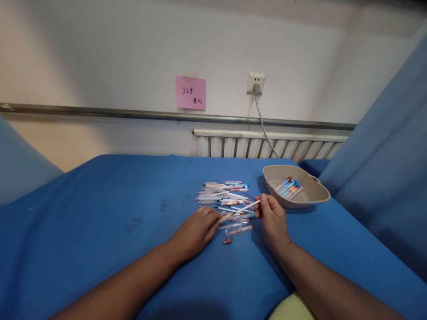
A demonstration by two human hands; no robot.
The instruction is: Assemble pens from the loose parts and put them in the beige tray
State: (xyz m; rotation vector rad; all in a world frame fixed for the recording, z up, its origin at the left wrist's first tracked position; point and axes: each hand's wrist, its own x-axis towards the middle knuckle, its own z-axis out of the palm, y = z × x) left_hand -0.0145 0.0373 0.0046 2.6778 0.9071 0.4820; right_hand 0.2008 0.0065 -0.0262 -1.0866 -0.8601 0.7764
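My left hand (pixel 199 227) is closed around a pale pinkish pen barrel (pixel 225 218) above the blue sheet. Between the fingertips of my right hand (pixel 274 218) is one end of a thin white pen refill (pixel 247 207). The refill's dark tip lies at the barrel's open end; whether it is inside I cannot tell. Under and behind both hands spreads a pile of pen parts (pixel 208 189), with white refills and clear or coloured barrels. A small brown pen piece (pixel 227 241) lies on the sheet in front of the pile.
A beige basin (pixel 313 189) holding several assembled-looking pens (pixel 289 187) stands right of the pile. The blue-covered table (pixel 100 213) meets a wall with a metal rail (pixel 140 113) and a radiator (pixel 230 146). Blue curtains (pixel 390 164) hang at both sides.
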